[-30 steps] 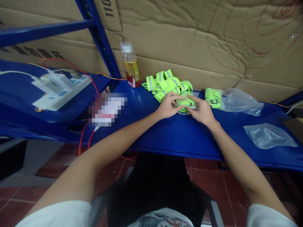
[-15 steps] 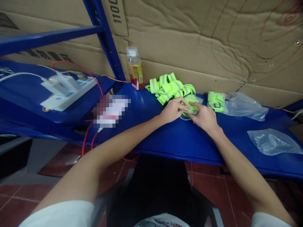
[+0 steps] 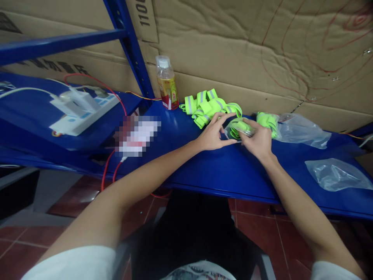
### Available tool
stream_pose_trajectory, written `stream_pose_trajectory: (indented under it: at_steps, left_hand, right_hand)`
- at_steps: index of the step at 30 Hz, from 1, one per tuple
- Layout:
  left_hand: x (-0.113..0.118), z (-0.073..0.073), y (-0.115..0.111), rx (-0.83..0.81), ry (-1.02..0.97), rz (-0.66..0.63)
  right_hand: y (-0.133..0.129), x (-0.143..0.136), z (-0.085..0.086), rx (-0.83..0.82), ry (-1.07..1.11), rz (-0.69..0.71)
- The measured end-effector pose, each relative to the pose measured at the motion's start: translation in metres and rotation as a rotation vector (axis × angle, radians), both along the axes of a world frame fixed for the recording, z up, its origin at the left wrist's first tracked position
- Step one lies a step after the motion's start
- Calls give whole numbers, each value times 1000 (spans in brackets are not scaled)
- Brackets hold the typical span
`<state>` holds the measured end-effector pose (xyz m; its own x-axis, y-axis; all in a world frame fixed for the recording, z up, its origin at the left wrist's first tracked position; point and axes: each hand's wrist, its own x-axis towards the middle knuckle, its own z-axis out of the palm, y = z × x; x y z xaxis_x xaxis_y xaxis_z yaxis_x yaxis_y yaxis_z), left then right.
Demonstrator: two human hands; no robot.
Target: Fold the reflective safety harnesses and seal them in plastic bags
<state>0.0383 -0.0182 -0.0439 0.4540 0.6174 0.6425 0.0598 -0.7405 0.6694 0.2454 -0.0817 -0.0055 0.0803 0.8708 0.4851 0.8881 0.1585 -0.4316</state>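
My right hand [image 3: 257,136] is closed on a clear plastic bag [image 3: 250,131] with a folded neon-yellow reflective strap [image 3: 234,132] inside. My left hand [image 3: 216,133] is open at the bag's left side, thumb and fingers spread apart; whether the fingertips touch the plastic I cannot tell. Just behind my left hand lies a loose heap of neon-yellow straps with grey reflective stripes [image 3: 208,105]. Beyond my right hand sits another folded neon-yellow bundle [image 3: 267,121], partly hidden by that hand.
On the blue shelf [image 3: 204,171], clear plastic bags [image 3: 304,130] [image 3: 339,175] lie to the right. A drink bottle [image 3: 168,83] stands at the back, near the cardboard wall [image 3: 221,50]. Leftward are a blurred-out item with a red cable [image 3: 116,171] and a white power strip [image 3: 84,116].
My left hand has opened and its fingers have spread away from the bag. My right hand has turned slightly and moved a little right with the bagged strap.
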Motion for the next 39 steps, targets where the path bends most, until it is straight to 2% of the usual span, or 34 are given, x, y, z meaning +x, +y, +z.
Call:
stream_pose_trajectory:
  at_steps: [4,7,10,14,18,24,29,36,39]
  left_hand:
    - [-4,1,4,-7,36,-99]
    - [-1,-1,6,11,24,-106]
    - [5,1,1,-84,-104,-14]
    - [9,14,-13,-216,-224,105]
    - [6,22,-23,-257,-275,35]
    - [5,19,-13,-417,-309,-101]
    - [10,19,-12,-529,-334,-68]
    - [8,18,-16,-571,-259,3]
    - [8,20,-15,-681,-319,-61]
  right_hand:
    - [1,-4,2,104,467,147]
    - [-5,-8,9,95,629,268]
    - [-8,-5,12,132,647,337]
    - [-5,4,10,259,563,292]
    - [0,0,8,327,492,274]
    - [2,-17,6,55,753,391]
    - [3,-15,3,-78,843,382]
    - [-1,-22,4,29,700,288]
    - [-1,-22,4,87,659,286]
